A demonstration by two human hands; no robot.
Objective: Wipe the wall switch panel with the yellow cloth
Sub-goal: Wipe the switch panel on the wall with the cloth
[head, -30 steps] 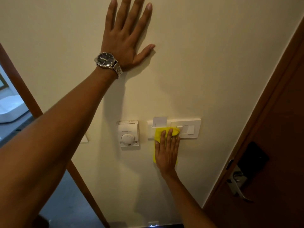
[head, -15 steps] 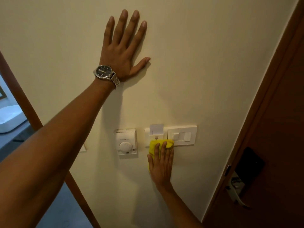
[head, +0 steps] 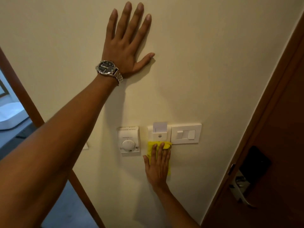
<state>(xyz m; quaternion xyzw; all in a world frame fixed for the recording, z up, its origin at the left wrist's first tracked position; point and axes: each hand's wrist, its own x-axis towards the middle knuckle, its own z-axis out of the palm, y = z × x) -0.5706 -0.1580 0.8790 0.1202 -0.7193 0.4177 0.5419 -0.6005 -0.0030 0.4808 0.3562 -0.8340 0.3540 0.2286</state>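
A white wall switch panel [head: 186, 134] is mounted on the cream wall, with a key-card slot [head: 159, 132] holding a white card at its left end. My right hand [head: 158, 167] presses the yellow cloth [head: 151, 146] flat against the wall just below the card slot; the cloth's top edge touches the panel's bottom-left corner. Most of the cloth is hidden under my palm. My left hand [head: 127, 41], wearing a steel wristwatch, lies flat on the wall high above, fingers spread, holding nothing.
A white dial thermostat [head: 129, 140] sits just left of the cloth. A brown door with a black lock and metal handle [head: 243, 186] stands at the right. A brown door frame [head: 24, 99] runs along the left, with a white basin [head: 9, 116] beyond.
My right hand has slid the cloth down and left, off the card slot to the wall just under the panel. My left hand stays flat on the wall.
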